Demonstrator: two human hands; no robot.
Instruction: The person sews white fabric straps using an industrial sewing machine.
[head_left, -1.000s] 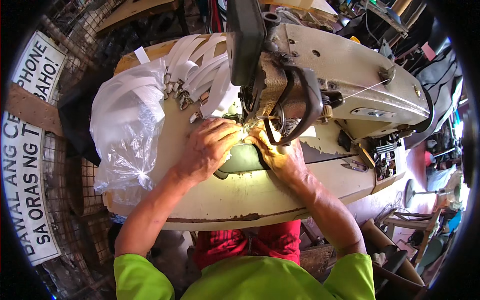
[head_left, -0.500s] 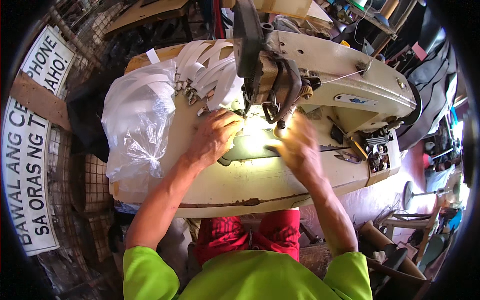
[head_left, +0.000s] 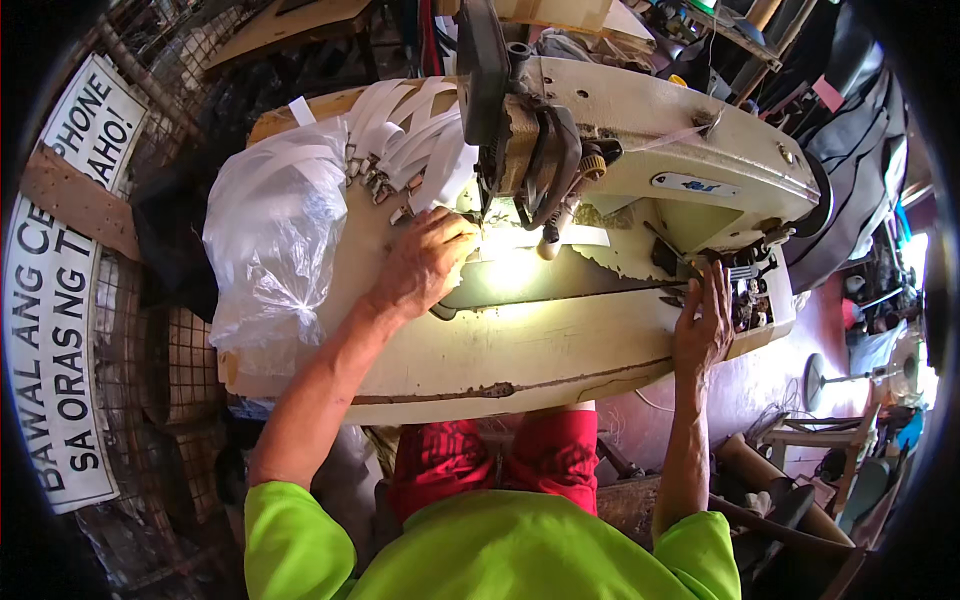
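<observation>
A white strap (head_left: pixel 588 236) lies flat across the lit bed of a sewing machine (head_left: pixel 640 110), passing under the needle area. My left hand (head_left: pixel 428 262) pinches its left end just beside the needle, though the fingers cover the exact grip. Away to the right, my right hand (head_left: pixel 703 325) rests at the table's right end with its fingers stretched out. Beneath those fingers lie the thread snips (head_left: pixel 674 296), mostly hidden, with only their dark tips showing. Beyond my left hand, several white straps (head_left: pixel 432 140) with metal clips (head_left: pixel 380 184) lie in a loose pile.
A clear plastic bag (head_left: pixel 275 230) with white straps in it covers the table's left end. The box of small metal parts (head_left: pixel 757 300) sits at the right end. A wire mesh wall with a sign (head_left: pixel 60 300) stands left; a fan (head_left: pixel 815 382) stands to the right.
My right hand has moved from beside the needle to the snips at the right, uncovering the strap's right part. My left hand has stayed in nearly the same place.
</observation>
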